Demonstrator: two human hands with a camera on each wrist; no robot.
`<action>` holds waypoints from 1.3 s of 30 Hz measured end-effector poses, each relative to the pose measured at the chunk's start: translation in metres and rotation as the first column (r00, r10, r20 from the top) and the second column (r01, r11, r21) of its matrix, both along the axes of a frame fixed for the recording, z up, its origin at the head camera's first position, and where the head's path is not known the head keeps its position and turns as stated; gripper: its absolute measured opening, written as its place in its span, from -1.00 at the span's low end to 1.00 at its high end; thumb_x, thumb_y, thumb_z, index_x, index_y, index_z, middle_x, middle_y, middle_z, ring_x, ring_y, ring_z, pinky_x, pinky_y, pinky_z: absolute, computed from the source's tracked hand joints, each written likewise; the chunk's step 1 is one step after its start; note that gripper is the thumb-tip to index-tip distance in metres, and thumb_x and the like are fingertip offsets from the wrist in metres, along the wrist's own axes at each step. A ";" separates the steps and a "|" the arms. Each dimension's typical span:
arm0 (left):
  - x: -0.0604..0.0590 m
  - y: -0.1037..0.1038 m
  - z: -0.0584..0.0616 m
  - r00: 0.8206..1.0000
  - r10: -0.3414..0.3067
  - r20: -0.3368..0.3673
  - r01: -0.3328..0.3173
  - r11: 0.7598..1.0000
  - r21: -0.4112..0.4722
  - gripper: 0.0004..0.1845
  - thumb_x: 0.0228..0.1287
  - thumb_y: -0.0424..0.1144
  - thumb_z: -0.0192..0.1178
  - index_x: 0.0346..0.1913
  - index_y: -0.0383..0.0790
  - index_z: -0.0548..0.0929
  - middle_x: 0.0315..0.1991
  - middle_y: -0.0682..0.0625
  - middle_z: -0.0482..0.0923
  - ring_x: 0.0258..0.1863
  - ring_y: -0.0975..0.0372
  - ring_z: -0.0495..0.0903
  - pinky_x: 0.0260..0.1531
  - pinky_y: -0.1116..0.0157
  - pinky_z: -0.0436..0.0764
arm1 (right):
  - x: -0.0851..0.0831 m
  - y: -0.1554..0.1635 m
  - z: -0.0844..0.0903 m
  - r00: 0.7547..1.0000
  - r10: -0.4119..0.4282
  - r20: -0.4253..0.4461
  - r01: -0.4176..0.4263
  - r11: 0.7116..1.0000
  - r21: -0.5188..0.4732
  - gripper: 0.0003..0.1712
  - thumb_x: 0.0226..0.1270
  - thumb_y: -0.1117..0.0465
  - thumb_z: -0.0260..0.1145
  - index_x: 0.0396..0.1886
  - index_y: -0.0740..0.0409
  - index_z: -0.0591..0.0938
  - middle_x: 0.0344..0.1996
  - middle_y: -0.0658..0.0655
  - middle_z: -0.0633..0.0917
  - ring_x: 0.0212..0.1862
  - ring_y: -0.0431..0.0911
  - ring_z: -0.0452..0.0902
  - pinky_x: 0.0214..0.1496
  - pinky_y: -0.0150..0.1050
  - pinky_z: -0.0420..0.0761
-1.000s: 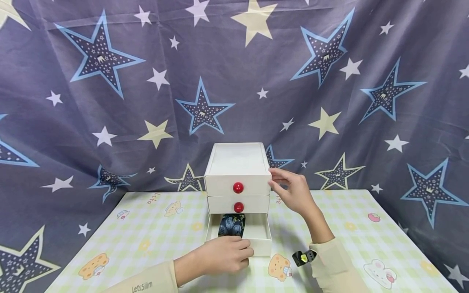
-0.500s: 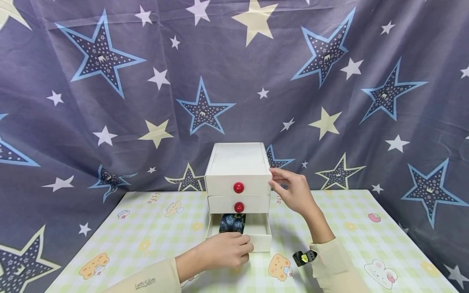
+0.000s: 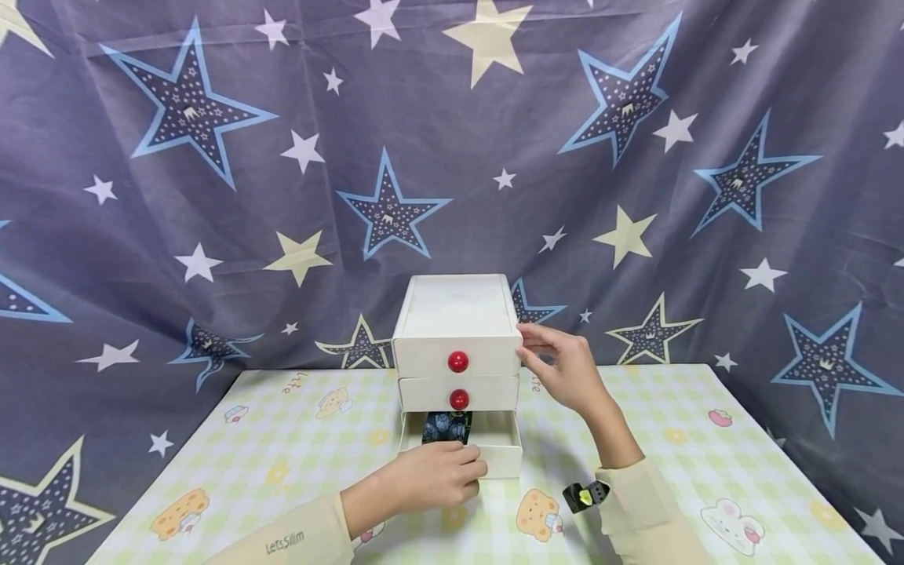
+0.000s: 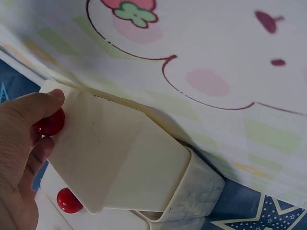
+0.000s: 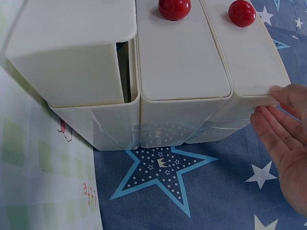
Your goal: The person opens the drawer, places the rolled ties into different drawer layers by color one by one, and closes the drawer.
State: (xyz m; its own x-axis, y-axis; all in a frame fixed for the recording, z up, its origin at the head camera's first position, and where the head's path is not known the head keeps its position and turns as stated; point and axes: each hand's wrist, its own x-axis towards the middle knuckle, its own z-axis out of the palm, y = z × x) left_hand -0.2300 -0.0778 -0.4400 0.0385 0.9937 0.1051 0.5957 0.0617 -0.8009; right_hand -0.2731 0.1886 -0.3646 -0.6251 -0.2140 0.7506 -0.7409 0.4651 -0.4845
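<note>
A white three-drawer cabinet (image 3: 459, 304) stands on the table. Its bottom drawer (image 3: 503, 461) is partly pulled out, while the upper two are closed. My left hand (image 3: 438, 475) is in front of this drawer; in the left wrist view its thumb and fingers grip the drawer's red knob (image 4: 52, 123). Inside the drawer lies a dark blue item with a floral pattern (image 3: 446, 427), partly hidden by my left hand and the drawer above. My right hand (image 3: 568, 373) holds the cabinet's upper right front edge, thumb at the front and fingers along the side.
Two more red knobs, an upper one (image 3: 458, 361) and a middle one (image 3: 459, 399), stick out from the closed drawers. A checked tablecloth (image 3: 297, 463) with cartoon prints covers the table. Behind the cabinet hangs a dark star-patterned cloth (image 3: 452, 118). A black strap (image 3: 586, 496) sits by the right sleeve.
The bottom drawer has slid a little further into the cabinet, and my left hand has moved forward with it. Less of the floral item shows. My right hand has stayed at the edge.
</note>
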 end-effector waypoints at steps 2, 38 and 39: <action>-0.001 0.000 0.000 1.000 -0.001 -0.002 0.001 1.000 0.003 -0.88 0.38 -0.15 0.23 -0.35 0.14 0.66 -0.21 0.18 0.45 -0.20 0.29 0.39 -0.22 0.45 0.49 | 0.000 0.000 0.001 1.000 0.002 0.002 -0.002 1.000 0.001 -0.58 0.32 0.38 0.46 0.17 0.31 0.69 -0.08 0.24 0.78 -0.07 0.05 0.77 -0.05 -0.10 0.76; -0.021 -0.002 -0.002 0.998 0.064 0.014 -0.064 0.998 0.008 -0.93 0.34 -0.16 0.28 -0.31 0.13 0.70 -0.15 0.16 0.48 -0.11 0.27 0.44 -0.14 0.44 0.54 | 0.001 -0.001 0.001 1.000 -0.004 0.005 0.004 1.000 -0.001 -0.59 0.32 0.39 0.46 0.15 0.30 0.69 -0.09 0.23 0.78 -0.08 0.04 0.77 -0.05 -0.16 0.75; -0.021 -0.002 -0.002 0.998 0.065 0.013 -0.065 0.998 0.007 -0.94 0.33 -0.16 0.29 -0.31 0.13 0.69 -0.15 0.16 0.49 -0.11 0.27 0.45 -0.14 0.44 0.55 | 0.001 -0.001 0.000 1.000 -0.004 0.006 0.004 1.000 -0.001 -0.59 0.32 0.39 0.46 0.16 0.30 0.69 -0.09 0.23 0.79 -0.08 0.04 0.77 -0.05 -0.13 0.76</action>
State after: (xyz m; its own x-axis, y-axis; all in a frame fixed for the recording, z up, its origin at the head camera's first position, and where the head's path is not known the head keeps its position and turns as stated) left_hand -0.2510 -0.0801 -0.4420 -0.0272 0.9933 0.1121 0.6006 0.1059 -0.7925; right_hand -0.2724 0.1875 -0.3642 -0.6301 -0.2111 0.7473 -0.7364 0.4677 -0.4888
